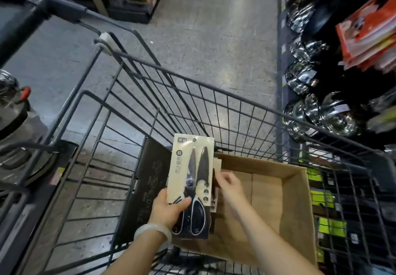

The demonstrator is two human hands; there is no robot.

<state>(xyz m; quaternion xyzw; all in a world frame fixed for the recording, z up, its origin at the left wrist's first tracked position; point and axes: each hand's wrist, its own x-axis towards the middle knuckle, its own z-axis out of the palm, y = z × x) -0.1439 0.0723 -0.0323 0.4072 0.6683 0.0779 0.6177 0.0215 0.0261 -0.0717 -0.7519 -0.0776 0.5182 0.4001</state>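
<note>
My left hand (169,207) grips a pack of kitchen scissors (189,180) on a cream card, held upright over the wire shopping cart (150,94). More such packs (215,193) stand behind it, at the left side of an open cardboard box (278,199) inside the cart. My right hand (230,185) reaches to those packs, its fingertips at the edge of one; the hand is blurred, so its grip is unclear. A pale bangle sits on my left wrist.
A dark flat board (147,180) leans inside the cart left of the box. Shelves on the right hold shiny steel cookware (317,111) and red packages (368,30). Grey floor (203,38) stretches ahead. Pots stand at the left.
</note>
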